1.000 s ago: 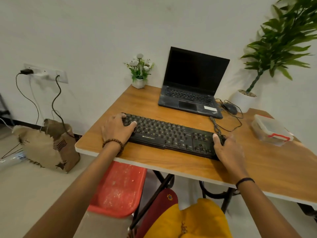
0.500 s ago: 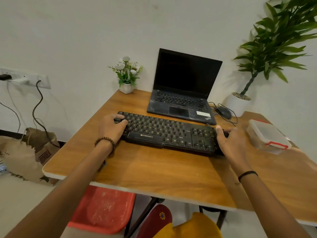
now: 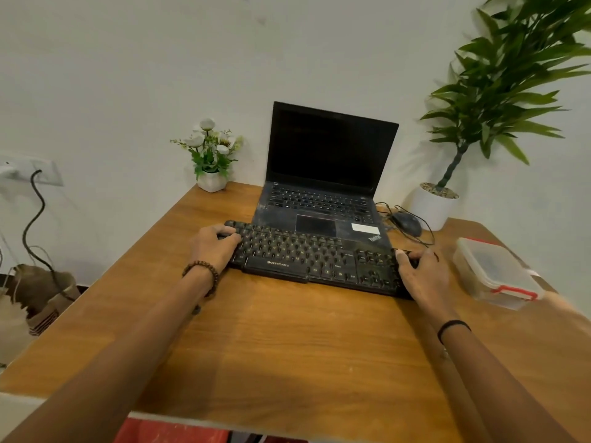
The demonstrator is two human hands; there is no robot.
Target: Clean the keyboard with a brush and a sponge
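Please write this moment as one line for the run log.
left hand: grips keyboard left end | right hand: grips right end | keyboard: on table, before laptop | brush, sponge: not visible

L wrist: brown bead bracelet (image 3: 202, 274) | R wrist: thin black band (image 3: 452, 327) | arms bare

I see the black keyboard (image 3: 315, 259) lying flat, keys up, on the wooden desk, running from 9 o'clock to 3 o'clock. White "ZEBRONICS" lettering marks its near edge. Its far edge overlaps the open laptop's (image 3: 323, 199) front.
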